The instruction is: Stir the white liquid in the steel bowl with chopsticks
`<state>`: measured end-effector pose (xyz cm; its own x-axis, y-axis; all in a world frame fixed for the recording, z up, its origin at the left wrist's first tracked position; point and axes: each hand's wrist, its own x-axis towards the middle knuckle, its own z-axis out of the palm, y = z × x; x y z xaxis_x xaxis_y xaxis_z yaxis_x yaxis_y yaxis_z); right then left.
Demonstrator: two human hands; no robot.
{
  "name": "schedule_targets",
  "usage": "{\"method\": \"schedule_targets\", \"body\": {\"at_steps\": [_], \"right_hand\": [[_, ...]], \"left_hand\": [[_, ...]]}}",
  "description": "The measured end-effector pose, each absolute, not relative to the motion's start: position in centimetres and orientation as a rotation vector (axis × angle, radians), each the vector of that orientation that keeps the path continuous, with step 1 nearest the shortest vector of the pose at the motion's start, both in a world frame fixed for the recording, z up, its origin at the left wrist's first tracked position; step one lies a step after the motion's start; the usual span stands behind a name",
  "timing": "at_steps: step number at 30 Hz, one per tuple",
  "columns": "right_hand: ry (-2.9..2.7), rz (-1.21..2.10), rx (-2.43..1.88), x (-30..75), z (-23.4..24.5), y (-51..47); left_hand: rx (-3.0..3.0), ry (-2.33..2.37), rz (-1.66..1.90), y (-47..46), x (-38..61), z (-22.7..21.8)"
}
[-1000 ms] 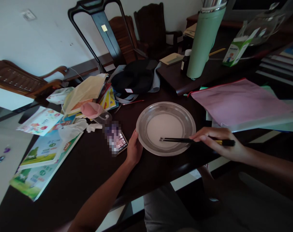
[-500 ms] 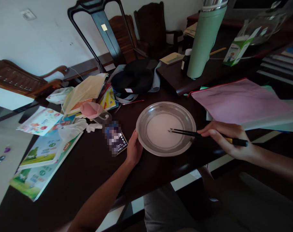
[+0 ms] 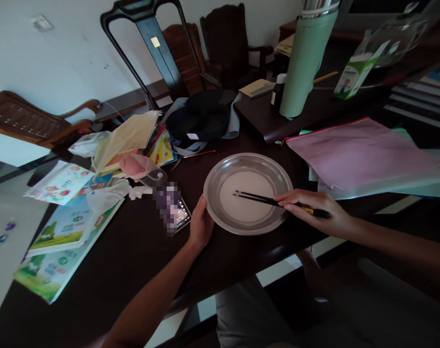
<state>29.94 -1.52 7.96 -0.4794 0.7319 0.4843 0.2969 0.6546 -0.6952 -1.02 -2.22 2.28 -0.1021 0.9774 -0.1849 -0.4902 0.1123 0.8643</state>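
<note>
Looking, in head view, across dark glossy table (image 3: pixel 140 261), with books (image 3: pixel 56 268) at left, wooden chairs (image 3: pixel 227 41) toward upper centre, pale wall (image 3: pixel 67 48) at upper left. Clasping left rim of metal bowl (image 3: pixel 213 188) with left hand (image 3: pixel 201 223), at centre of frame. Pinching dark chopsticks (image 3: pixel 269 200) in right hand (image 3: pixel 312 207), with tips left of grip, above or in milky liquid (image 3: pixel 245 212); cannot tell which.
</note>
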Motion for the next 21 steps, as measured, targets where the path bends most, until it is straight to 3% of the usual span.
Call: {"method": "schedule_targets", "body": {"at_steps": [6,11,17,21], "right_hand": [[-1.995,0.550,-0.912,31.8,9.4,-1.5],[-1.945,0.635,-0.908,32.5,10.6,-2.2],[-2.005,0.860,-0.869,30.6,9.1,-2.5],[-2.035,0.832,-0.817,29.8,8.0,-1.8]], "left_hand": [[0.650,1.005,1.392,-2.2,-1.0,2.3],[0.637,1.011,1.392,-2.3,-0.9,2.4],[0.637,1.023,1.393,-2.2,-1.0,2.3],[0.646,1.016,1.393,-2.2,-0.9,2.4]]}}
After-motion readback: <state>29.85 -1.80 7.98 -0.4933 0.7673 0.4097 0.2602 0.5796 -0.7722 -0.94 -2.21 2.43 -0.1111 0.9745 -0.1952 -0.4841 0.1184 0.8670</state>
